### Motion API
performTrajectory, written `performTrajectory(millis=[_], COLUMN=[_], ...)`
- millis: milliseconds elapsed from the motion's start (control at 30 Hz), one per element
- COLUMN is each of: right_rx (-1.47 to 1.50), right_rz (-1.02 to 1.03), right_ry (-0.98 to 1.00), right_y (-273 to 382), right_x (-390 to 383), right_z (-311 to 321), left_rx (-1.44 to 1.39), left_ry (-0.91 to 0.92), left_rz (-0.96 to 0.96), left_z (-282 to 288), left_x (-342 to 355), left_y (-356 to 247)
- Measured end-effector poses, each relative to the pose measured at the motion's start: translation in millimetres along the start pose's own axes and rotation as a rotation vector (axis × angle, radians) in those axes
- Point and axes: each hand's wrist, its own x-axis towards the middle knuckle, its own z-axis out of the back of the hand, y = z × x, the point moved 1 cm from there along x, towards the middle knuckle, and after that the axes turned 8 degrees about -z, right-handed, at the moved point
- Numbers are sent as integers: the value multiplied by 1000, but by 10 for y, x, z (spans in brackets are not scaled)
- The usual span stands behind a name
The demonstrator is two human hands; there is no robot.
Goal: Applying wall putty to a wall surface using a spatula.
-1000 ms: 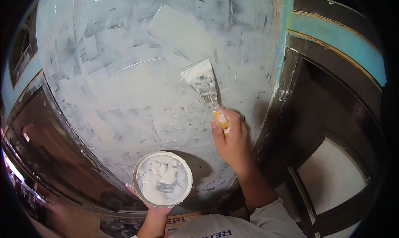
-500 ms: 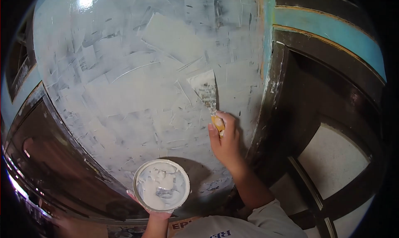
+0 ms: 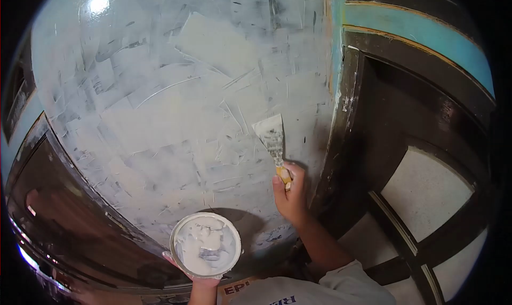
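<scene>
I see my right hand (image 3: 290,195) clamped on the putty knife (image 3: 272,139), my left hand (image 3: 200,278) gripping the round lid (image 3: 205,245) below; wall (image 3: 176,118) mostly skimmed, lower patches remain bare.

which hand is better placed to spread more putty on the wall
Right: the right hand grips the putty knife, its blade against the wall. The left hand holds the putty tub.

Wall (image 3: 176,91) patchy white-grey; putty knife (image 3: 272,139) handle yellow; door frame (image 3: 352,118) dark brown.

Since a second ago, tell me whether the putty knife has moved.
Yes. The putty knife has moved down the plastered wall and toward the dark door frame.
</scene>
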Motion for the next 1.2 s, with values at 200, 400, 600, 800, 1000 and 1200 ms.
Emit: performTrajectory(millis=[200, 400, 600, 800, 1000, 1200], right_rx=[-104, 11, -110, -59, -139, 21], right_rz=[-39, -167, -183, -147, -207, -261], right_ry=[-48, -115, -55, -153, -63, -189], right_y=[-188, -260, -727, -575, -1008, -937], right_x=[-139, 123, -546, -9, -820, -454], right_z=[179, 280, 370, 387, 442, 487], left_rx=[-36, -95, -159, -221, -295, -320], left_ry=[8, 19, 47, 21, 23, 60], left_rz=[33, 72, 107, 133, 144, 144], left_z=[-33, -18, 46, -101, -86, -201], left_x=[16, 11, 28, 25, 21, -57], left_y=[10, 59, 134, 164, 214, 287])
